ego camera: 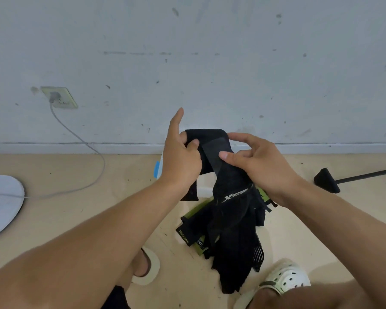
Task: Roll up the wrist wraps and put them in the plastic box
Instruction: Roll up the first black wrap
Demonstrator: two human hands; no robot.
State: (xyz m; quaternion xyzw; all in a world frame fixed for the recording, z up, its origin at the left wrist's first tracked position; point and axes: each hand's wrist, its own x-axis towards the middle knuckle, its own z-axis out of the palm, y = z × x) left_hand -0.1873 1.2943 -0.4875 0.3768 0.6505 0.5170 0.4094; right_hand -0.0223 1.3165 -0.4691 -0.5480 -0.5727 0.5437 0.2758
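A black wrist wrap (212, 150) is held up in front of me above the floor, its top folded over. My left hand (181, 157) grips its left edge, index finger pointing up. My right hand (254, 159) pinches the wrap's right side between thumb and fingers. The wrap's long tail with a white logo hangs down onto a pile of black and green wraps (227, 228) on the floor. A plastic box (159, 168) with a blue clip shows only as a sliver behind my left hand.
The pale wall stands close ahead, with a socket and a grey cable (80, 139) running to a white round base (2, 204) at the left. A black stand foot (327, 180) lies at the right. My feet in white clogs (283, 279) are below.
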